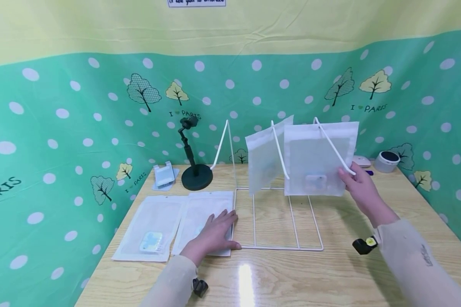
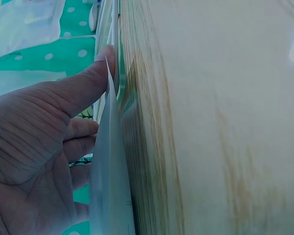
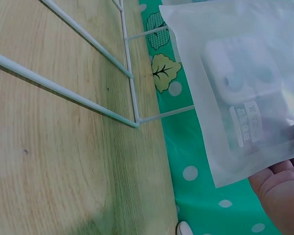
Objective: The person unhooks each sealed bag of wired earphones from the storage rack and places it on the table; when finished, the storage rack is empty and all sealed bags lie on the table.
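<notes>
My right hand pinches the lower right edge of a frosted plastic bag, which hangs by its top from the right arm of a white wire rack. Inside that bag a small pale item and a printed label show through. A second frosted bag hangs turned sideways on the middle arm, while the left arm of the rack carries nothing. With fingers spread, my left hand rests at the rack's left base bar, over a flat frosted bag on the table.
Another frosted bag with a pale blue item lies further left. Behind stand a light blue holder and a black jointed stand. At the back right are a white mouse and a round white device. A patterned curtain surrounds the table.
</notes>
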Tool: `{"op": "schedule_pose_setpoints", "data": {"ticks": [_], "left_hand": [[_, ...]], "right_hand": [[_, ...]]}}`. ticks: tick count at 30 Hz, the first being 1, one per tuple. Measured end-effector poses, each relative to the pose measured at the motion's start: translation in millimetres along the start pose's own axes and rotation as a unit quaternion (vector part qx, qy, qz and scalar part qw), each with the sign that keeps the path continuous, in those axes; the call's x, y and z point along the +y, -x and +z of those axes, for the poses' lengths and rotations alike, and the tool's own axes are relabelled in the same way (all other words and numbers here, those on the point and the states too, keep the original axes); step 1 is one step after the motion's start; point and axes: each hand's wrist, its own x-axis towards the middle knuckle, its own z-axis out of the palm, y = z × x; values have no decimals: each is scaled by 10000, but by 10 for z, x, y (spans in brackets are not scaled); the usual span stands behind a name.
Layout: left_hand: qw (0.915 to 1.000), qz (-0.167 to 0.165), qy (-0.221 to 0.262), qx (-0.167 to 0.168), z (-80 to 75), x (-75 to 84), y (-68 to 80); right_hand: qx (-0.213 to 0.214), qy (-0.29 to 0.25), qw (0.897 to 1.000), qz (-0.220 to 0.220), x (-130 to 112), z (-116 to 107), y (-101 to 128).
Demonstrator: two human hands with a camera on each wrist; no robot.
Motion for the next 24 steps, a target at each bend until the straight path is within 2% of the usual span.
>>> {"op": "schedule_pose_setpoints", "data": {"ticks": [3,7,15,24], "left_hand": [[10000,-2,31,2,-1,0,0],[10000,-10,51,6,2,-3,-2],[10000,-6,11,32,14,-9,-3],[10000,-12,-23,61,28,-8,-14]], "right_hand": [[-48,-104,9999,-21,-5,-6,58],[-153,45,9999,-45,-22,-10,144],[-428,-199,9984,-304,-54,-38,320],[-582,-138,9975,-364,-78,-128,556]]}}
